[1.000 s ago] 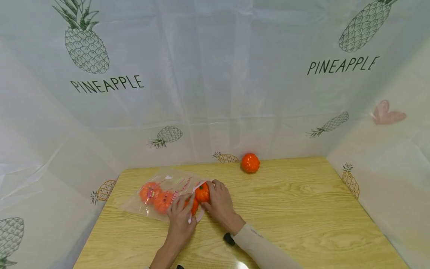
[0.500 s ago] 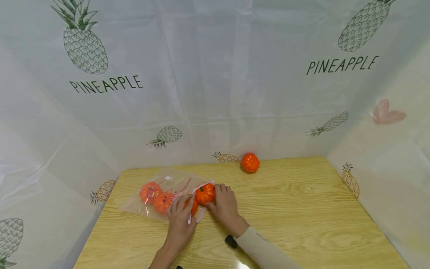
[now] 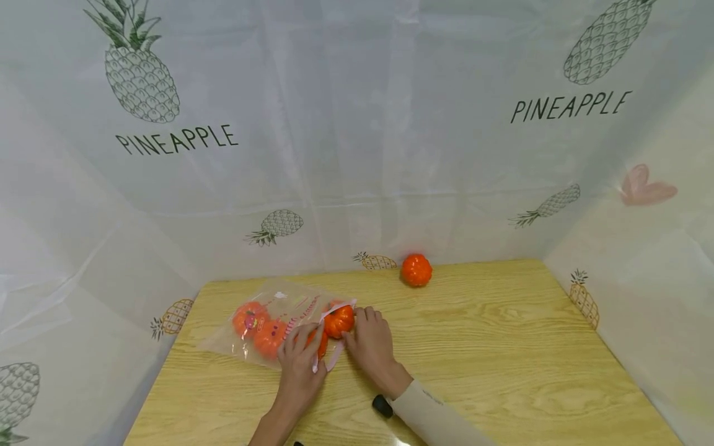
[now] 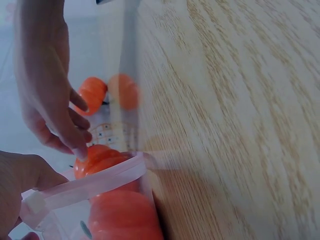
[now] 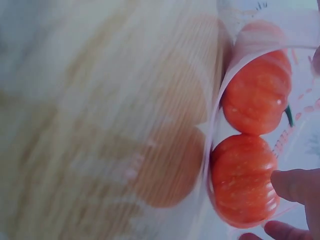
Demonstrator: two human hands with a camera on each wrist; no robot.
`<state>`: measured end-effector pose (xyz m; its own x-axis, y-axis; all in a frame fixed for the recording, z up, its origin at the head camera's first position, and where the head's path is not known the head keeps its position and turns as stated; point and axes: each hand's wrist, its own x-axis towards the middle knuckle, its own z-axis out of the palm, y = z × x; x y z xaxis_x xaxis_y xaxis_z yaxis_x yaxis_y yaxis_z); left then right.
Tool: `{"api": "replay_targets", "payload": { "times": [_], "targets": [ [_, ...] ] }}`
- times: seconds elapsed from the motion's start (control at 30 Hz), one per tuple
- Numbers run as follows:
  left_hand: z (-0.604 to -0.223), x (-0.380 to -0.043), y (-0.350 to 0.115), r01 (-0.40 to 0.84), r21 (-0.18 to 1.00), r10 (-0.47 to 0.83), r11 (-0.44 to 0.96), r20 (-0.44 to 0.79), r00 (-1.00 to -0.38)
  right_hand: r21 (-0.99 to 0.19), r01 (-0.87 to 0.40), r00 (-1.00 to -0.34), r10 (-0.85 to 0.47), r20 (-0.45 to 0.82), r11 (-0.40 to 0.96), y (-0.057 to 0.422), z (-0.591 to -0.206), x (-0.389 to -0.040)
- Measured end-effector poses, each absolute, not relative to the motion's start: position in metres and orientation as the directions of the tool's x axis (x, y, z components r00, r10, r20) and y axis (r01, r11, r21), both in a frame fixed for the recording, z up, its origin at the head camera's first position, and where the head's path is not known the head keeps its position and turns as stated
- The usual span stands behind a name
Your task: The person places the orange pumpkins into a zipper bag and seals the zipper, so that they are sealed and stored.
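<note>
Bag point(image 3: 292, 303) of orange pumpkins point(image 3: 340, 322) lies lower left of centre; left hand point(image 3: 300, 356) fingers pinch its rim point(image 4: 100, 184), right hand point(image 3: 372, 341) fingers, loosely parted, touch one pumpkin.

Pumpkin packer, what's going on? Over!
Left hand pinching rim of plastic bag. Right hand at pumpkin in bag's mouth. Loose pumpkin farther back. No obstacle seen.

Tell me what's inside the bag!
The bag holds three pumpkins, and a fourth pumpkin sits at its mouth. The left hand covers part of one, so anything under that hand can't be seen.
</note>
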<state>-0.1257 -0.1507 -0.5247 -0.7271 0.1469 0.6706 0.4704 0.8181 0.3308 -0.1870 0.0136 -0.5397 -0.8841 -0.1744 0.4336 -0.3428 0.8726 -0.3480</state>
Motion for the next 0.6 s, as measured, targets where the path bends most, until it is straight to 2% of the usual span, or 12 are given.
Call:
{"api": "replay_targets", "payload": {
  "times": [0.33, 0.6],
  "targets": [
    [-0.523, -0.126, -0.15, 0.472, 0.32, 0.15, 0.821, 0.678, -0.72, -0.352, -0.426, -0.867, -0.265, 0.422, 0.833, 0.013, -0.536, -0.181],
    [-0.523, -0.124, -0.149, 0.467, 0.337, 0.148, 0.818, 0.661, -0.735, -0.346, -0.437, -0.871, -0.294, 0.393, 0.83, 0.01, -0.534, -0.175]
  ]
}}
